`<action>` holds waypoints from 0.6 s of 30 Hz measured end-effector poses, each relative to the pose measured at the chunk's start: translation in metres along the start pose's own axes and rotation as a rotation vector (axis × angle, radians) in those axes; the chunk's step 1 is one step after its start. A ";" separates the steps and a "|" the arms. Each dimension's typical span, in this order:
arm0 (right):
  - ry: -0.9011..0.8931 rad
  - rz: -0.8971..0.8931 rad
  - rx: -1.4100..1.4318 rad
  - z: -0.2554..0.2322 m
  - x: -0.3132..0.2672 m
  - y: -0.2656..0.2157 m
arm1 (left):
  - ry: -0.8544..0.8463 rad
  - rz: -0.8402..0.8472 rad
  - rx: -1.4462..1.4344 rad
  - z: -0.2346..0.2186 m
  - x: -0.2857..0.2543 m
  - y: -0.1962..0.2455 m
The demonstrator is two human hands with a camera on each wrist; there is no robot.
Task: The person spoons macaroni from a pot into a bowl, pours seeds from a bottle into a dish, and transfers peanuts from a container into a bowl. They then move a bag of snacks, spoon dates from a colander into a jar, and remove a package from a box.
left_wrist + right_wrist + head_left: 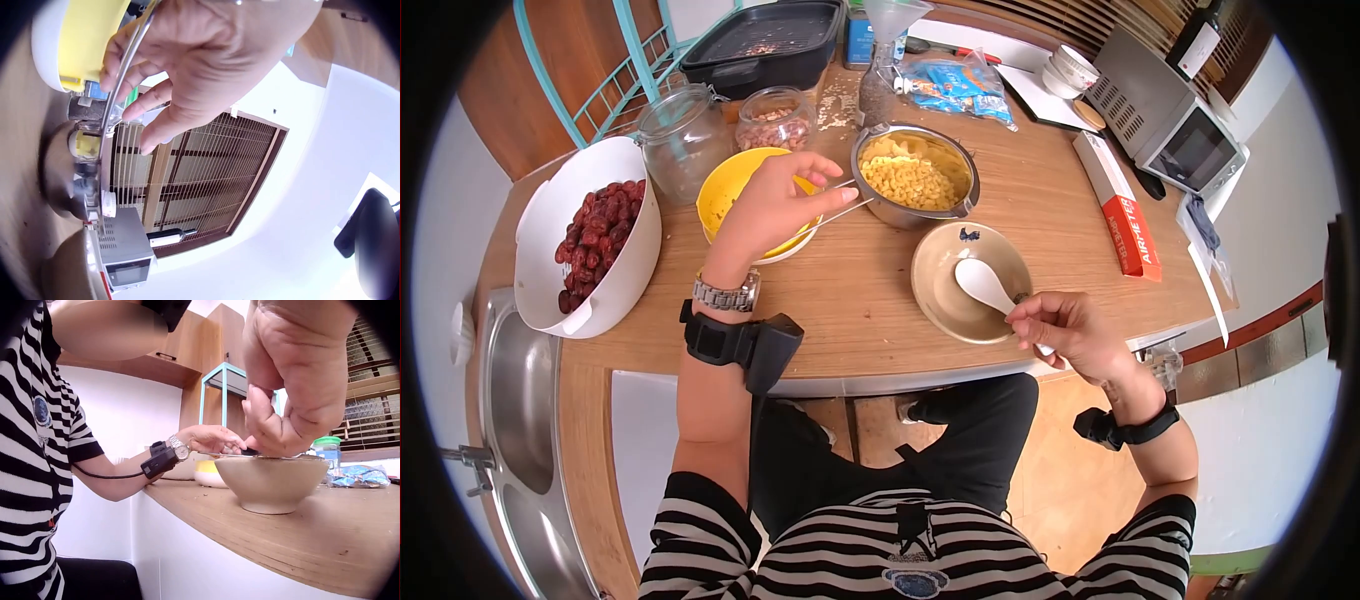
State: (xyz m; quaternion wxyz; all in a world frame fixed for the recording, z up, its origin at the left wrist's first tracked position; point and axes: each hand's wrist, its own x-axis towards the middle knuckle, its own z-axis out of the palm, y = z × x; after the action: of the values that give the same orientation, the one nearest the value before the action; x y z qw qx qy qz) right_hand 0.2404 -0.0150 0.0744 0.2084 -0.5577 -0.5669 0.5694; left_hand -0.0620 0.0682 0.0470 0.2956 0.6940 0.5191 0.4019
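Observation:
A silver metal pot (968, 192) holds yellow kernels (905, 180), and its thin wire handle (105, 134) stretches toward my left hand (775, 205). That hand hovers over the yellow bowl (725, 185), its fingers loosely bent and spread beside the wire; contact with the wire is unclear. My right hand (1075, 335) pinches the handle of a white spoon (982, 284) between thumb and fingers. The spoon's head lies inside a beige bowl (940, 312), in front of the pot. In the right wrist view, the beige bowl (272, 484) stands upright below my right hand (300, 381).
A white basket of dark red dates (600, 235) stands at the left by the sink (525, 400). Glass jars (683, 150) and a black pan (760, 50) sit behind. To the right are a long red-and-white box (1128, 235) and a microwave (1165, 120).

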 end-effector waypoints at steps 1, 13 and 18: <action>-0.042 -0.015 -0.012 0.000 -0.001 0.001 | -0.044 -0.030 -0.085 0.000 -0.001 0.001; 0.118 -0.315 -0.764 -0.011 -0.009 -0.054 | -0.257 -0.149 -0.478 0.001 -0.004 0.007; -0.252 -0.148 0.043 0.026 0.028 -0.061 | -0.331 -0.162 -0.760 0.003 -0.002 0.006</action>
State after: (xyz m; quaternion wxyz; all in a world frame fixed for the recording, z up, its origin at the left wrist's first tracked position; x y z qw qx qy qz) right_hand 0.1857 0.0149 0.1097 0.1887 -0.4337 -0.6161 0.6299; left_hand -0.0564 0.0643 0.0496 0.6405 0.5478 0.3325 0.4232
